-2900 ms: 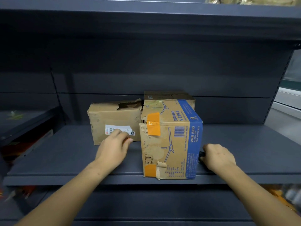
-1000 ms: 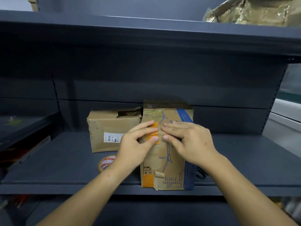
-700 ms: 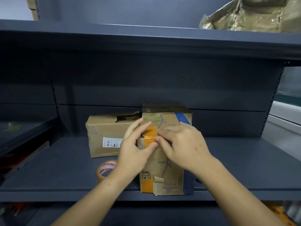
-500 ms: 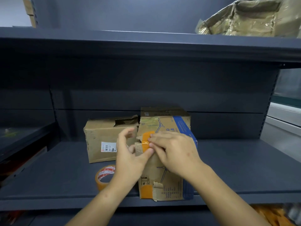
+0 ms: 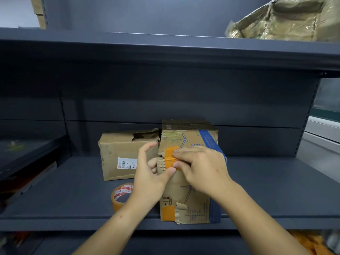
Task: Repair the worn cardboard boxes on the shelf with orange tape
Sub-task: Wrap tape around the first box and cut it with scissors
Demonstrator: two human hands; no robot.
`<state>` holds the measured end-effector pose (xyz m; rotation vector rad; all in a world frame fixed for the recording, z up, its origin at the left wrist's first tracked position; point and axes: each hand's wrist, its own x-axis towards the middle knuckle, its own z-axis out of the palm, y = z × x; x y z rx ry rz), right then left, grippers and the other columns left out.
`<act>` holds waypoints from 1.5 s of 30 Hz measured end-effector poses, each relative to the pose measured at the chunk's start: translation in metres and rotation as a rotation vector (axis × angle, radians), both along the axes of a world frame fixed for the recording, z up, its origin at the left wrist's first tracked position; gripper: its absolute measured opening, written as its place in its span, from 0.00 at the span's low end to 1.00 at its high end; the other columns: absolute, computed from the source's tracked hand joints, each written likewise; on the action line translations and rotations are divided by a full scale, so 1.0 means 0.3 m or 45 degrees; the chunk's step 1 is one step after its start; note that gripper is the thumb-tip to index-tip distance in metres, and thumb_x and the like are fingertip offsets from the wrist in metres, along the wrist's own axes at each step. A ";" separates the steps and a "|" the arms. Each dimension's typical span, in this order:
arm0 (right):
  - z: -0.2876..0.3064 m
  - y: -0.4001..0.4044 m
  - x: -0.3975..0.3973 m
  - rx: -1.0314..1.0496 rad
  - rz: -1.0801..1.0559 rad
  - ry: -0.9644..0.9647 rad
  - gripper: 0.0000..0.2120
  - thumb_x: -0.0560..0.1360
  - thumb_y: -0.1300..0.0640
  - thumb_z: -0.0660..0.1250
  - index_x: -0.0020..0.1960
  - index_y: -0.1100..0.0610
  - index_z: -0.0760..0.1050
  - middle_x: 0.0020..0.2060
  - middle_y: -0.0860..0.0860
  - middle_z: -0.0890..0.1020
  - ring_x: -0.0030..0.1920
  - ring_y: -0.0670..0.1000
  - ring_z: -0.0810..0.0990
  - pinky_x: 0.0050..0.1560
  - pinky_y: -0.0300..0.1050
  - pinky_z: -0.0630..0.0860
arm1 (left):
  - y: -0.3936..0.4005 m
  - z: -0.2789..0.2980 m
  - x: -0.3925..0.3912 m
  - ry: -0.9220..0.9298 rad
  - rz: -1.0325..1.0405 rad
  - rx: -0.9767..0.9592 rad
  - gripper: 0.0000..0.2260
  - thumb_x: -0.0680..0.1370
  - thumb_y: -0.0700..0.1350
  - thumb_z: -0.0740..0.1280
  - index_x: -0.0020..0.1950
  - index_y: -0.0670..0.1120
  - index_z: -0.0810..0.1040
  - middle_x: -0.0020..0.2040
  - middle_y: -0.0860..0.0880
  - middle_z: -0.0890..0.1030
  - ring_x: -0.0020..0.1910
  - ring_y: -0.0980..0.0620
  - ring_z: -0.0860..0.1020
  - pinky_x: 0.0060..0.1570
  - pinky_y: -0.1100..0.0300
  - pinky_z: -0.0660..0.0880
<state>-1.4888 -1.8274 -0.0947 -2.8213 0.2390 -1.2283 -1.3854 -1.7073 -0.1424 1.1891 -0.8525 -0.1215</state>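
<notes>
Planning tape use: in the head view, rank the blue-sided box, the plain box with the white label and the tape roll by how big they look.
1. Blue-sided box, though it stands nearer the camera.
2. Plain box, a little smaller.
3. Tape roll, clearly smallest, partly hidden by the left hand.

you see a dark slate-grey shelf (image 5: 266, 190) and back panel. the box in front of you (image 5: 191, 208) is worn tan cardboard with a blue band down its right side, thin blue windmill line drawings, and small dark print low on the face. an orange tape patch (image 5: 170, 156) crosses its upper left edge; another orange patch (image 5: 167, 213) sits at the lower left corner. the plain box (image 5: 119, 155) is dull brown with a white label carrying red and black print. the tape roll (image 5: 120, 197) is orange outside, its core white with red markings. the box on the upper shelf (image 5: 283, 19) looks olive-brown with a glossy sheen.
</notes>
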 end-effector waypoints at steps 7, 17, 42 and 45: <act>-0.015 -0.006 0.005 -0.012 0.017 -0.056 0.09 0.72 0.51 0.76 0.51 0.50 0.87 0.51 0.45 0.87 0.53 0.51 0.86 0.50 0.51 0.83 | -0.006 0.006 -0.002 0.086 -0.036 -0.036 0.34 0.73 0.29 0.73 0.66 0.61 0.69 0.45 0.43 0.87 0.44 0.47 0.85 0.45 0.55 0.82; -0.036 -0.034 0.002 -0.161 0.051 -0.168 0.11 0.73 0.50 0.72 0.52 0.51 0.87 0.51 0.46 0.87 0.53 0.49 0.86 0.54 0.48 0.82 | 0.106 0.003 0.132 0.204 0.185 0.047 0.22 0.75 0.26 0.63 0.60 0.50 0.74 0.49 0.45 0.85 0.38 0.47 0.83 0.36 0.61 0.80; -0.090 -0.027 -0.011 -0.246 0.028 -0.234 0.13 0.75 0.54 0.72 0.59 0.53 0.84 0.57 0.45 0.85 0.61 0.48 0.82 0.64 0.49 0.72 | -0.056 -0.144 0.349 -0.990 0.342 1.742 0.06 0.74 0.41 0.65 0.48 0.47 0.79 0.51 0.44 0.82 0.50 0.43 0.80 0.51 0.49 0.79; -0.094 -0.021 -0.008 -0.249 0.014 -0.238 0.13 0.75 0.54 0.72 0.59 0.53 0.84 0.57 0.45 0.85 0.61 0.48 0.81 0.64 0.49 0.71 | -0.034 -0.135 0.342 -0.989 0.362 1.728 0.05 0.76 0.42 0.64 0.43 0.47 0.79 0.46 0.45 0.81 0.46 0.44 0.80 0.48 0.49 0.79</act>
